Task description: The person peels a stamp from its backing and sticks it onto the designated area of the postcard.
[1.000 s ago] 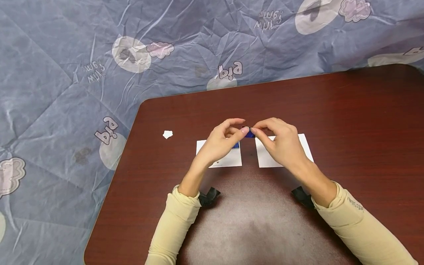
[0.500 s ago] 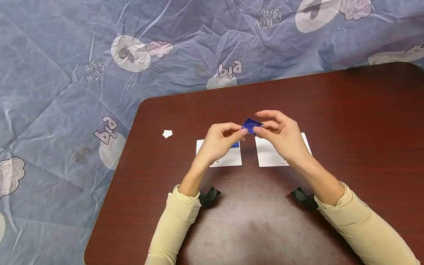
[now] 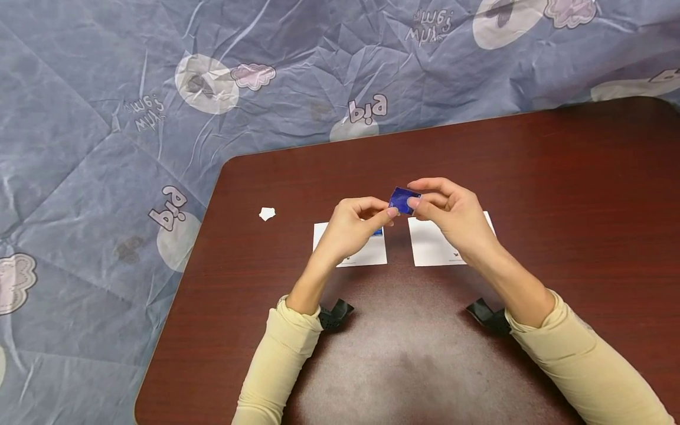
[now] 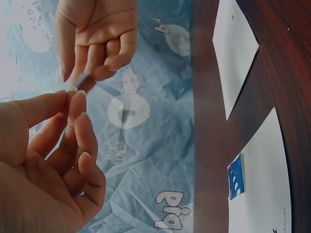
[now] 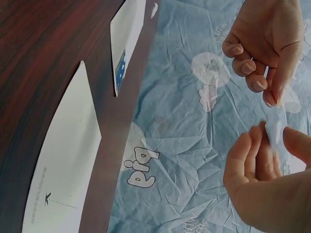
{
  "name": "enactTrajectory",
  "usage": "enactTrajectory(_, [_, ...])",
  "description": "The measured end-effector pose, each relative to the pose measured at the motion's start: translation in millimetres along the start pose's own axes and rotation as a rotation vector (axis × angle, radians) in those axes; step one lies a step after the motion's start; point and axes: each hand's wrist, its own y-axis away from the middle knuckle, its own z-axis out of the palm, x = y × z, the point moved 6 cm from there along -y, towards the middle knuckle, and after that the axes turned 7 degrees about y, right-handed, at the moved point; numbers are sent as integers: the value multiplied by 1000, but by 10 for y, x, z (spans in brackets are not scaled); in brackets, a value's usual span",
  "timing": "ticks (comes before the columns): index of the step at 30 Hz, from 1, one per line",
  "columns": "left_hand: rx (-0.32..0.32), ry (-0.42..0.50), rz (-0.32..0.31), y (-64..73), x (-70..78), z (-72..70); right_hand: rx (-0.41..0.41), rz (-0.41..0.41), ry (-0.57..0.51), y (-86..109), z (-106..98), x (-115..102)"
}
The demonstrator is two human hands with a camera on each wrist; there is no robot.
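Note:
Between my two hands, above the table, is a small blue paper square (image 3: 399, 199) with its printed face toward the head camera. In the right wrist view the paper square (image 5: 275, 130) shows a pale side. My left hand (image 3: 349, 229) pinches its lower left corner between thumb and index finger. My right hand (image 3: 458, 221) holds the right side, thumb on the blue face and fingers behind. Beneath the hands lie a left white card (image 3: 366, 257) and a right white card (image 3: 431, 249). A blue printed patch (image 4: 237, 177) sits at one edge of the left card.
A small white paper scrap (image 3: 267, 213) lies toward the left of the brown table (image 3: 361, 342). Behind the far table edge hangs a wrinkled blue cloth (image 3: 297, 118) with printed figures. Black straps (image 3: 336, 314) are on both wrists.
The blue square has turned from mostly hidden to showing its broad face, then tilted slightly. My right thumb has shifted onto that face, while the left hand keeps its pinch.

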Motion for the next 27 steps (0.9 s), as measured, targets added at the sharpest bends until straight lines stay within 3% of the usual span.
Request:
enactTrajectory(8, [0,11,-71,-1,-41,10,-13,7,20,3,0,-5])
enactTrajectory(14, [54,1,-6,-15,-24,-15,-59,5,53,11,36,-7])
enactTrajectory(18, [67,-11,-1,-13,-18,-19,-54,1,91,17,44,-11])
enactTrajectory(23, [50,-47,-16,-13,-23,-14,-13,-24,233,14,34,-6])
enactTrajectory(27, [20,-89,-38,-9,-40,-14,12,-80,411,6,31,-13])
